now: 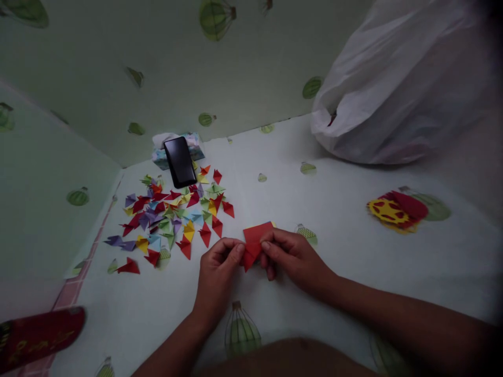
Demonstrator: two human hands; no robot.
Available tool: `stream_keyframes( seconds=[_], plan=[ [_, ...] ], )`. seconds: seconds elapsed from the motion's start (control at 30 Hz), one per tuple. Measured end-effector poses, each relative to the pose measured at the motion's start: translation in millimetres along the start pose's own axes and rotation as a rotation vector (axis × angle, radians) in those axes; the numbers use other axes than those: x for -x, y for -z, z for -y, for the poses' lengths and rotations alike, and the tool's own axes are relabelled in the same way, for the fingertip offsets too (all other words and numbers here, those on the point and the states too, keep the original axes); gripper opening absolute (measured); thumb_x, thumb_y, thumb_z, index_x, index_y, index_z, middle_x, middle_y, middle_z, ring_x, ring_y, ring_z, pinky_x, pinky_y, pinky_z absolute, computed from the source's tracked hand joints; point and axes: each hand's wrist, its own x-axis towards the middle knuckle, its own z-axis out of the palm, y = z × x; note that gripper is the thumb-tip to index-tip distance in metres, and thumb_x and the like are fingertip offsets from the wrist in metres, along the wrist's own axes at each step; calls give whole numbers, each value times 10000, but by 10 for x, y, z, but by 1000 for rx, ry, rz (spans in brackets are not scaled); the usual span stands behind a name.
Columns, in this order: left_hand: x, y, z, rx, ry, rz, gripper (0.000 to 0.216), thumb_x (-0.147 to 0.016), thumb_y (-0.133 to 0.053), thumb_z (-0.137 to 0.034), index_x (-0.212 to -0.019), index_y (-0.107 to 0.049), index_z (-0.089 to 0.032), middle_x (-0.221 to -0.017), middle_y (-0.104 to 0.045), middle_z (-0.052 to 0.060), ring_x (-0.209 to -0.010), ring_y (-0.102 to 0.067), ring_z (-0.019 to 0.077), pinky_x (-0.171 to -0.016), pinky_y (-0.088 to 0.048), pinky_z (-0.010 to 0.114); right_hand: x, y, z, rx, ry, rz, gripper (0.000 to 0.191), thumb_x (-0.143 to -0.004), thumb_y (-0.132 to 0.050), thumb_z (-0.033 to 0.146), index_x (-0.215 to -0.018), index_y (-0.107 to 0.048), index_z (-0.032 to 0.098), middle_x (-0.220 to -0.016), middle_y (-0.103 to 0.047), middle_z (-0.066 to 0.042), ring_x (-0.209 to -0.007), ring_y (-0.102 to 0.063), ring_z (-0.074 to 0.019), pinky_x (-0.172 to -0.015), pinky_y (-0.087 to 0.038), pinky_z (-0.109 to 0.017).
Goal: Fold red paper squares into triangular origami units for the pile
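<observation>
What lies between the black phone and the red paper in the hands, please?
Folded colourful paper pieces lie scattered between phone and red paper, seen from the head view.

walls (pixel 251 78): pale green, balloon print | floor (pixel 346 251): white, balloon print | light: dim

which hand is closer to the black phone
Left. The left hand is below and a little right of the phone, across the pile of folded paper pieces. The right hand is farther right, beyond the red paper that both hands pinch.
</observation>
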Motion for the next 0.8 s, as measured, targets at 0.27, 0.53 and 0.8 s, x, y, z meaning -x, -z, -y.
stream_keyframes(
  seconds=[0.27,0.53,0.8],
  plan=[
    [-10,5,-62,-69,-5,-17,189,-798,-700,-330,-720,-649,-166,-611,-583,-26,-571,-484,101,-557,-400,207,-23,-2,-18,-26,-68,30,256,-902,-575,381,-764,-528,171,-645,-619,10,-468,-574,-83,-481,-450,-219],
    [25,1,-81,-167,-57,80,176,-797,-686,-315,-699,-665,-170,-625,-601,-4,-596,-511,126,-582,-416,232,-15,-5,-40,-20,-84,98,294,-887,-617,417,-739,-555,171,-577,-597,28,-425,-539,-78,-437,-418,-204],
    [10,0,-93,-117,-9,97,208,-786,-699,-348,-707,-653,-160,-633,-606,-1,-598,-499,120,-575,-414,228,-6,-1,-43,47,-34,96,269,-903,-596,389,-753,-571,166,-614,-622,14,-451,-572,-82,-468,-443,-207]
  ],
)
